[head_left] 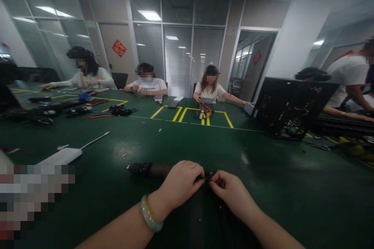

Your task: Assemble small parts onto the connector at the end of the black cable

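Note:
My left hand (184,181), with a pale green bangle (148,214) at its wrist, is closed in a pinch. Close to its right, my right hand (232,190) also pinches, fingertips almost meeting the left ones. Something small and dark is at the fingertips, too hidden to name. Behind my left hand a drill-like tool (140,169) lies on its side, its dark chuck pointing left and its other end partly covered by the hand. A dim dark strip (197,218) runs below the hands; I cannot tell what it is.
A white adapter (64,156) with a short cable lies left on the green table (117,206). Dark cables (119,111) are heaped farther back. Across the table people sit, one near a power supply with coloured wires (207,109). A black computer case (295,105) stands right.

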{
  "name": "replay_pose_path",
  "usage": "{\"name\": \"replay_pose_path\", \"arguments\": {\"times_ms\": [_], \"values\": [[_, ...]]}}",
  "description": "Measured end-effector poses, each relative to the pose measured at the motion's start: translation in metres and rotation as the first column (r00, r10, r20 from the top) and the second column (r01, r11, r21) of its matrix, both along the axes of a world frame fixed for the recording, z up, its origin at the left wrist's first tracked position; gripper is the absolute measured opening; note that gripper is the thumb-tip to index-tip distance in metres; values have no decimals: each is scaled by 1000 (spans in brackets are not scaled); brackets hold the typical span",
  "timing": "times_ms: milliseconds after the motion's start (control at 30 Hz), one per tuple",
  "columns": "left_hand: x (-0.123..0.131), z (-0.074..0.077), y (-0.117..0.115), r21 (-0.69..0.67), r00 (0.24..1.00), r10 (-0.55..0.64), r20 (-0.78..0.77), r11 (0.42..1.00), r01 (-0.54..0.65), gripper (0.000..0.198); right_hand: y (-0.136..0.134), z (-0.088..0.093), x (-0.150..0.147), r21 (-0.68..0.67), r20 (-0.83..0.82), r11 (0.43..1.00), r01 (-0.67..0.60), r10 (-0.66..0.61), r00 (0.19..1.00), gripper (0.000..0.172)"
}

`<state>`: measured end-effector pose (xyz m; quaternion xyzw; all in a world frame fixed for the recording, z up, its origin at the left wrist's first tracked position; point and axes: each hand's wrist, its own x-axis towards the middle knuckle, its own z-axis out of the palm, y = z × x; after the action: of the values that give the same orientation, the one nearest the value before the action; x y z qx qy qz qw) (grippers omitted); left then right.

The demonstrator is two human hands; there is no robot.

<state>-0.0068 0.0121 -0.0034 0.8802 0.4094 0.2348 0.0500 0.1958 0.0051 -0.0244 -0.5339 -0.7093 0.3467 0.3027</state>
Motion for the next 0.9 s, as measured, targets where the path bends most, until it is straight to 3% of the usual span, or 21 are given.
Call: {"name": "replay_pose_path", "arguments": {"times_ms": [200, 600, 733, 900], "values": [[1, 6, -7, 3, 1000, 16, -23, 1000, -16, 18, 1, -6, 1, 2, -5, 1000, -4, 4, 1000, 7], [1, 0, -1, -29, 1000, 17, -21, 999, -18, 8, 2, -7, 2, 8, 14, 1000, 14, -14, 1000, 9], [0, 2, -3, -22, 999, -9, -32, 1000, 8, 13, 2, -6, 1, 33, 32, 999, 26, -27, 999, 9], [3, 1, -4, -18, 997, 45, -58, 999, -46, 17, 3, -8, 1, 32, 47, 999, 36, -37, 998, 9]]}}
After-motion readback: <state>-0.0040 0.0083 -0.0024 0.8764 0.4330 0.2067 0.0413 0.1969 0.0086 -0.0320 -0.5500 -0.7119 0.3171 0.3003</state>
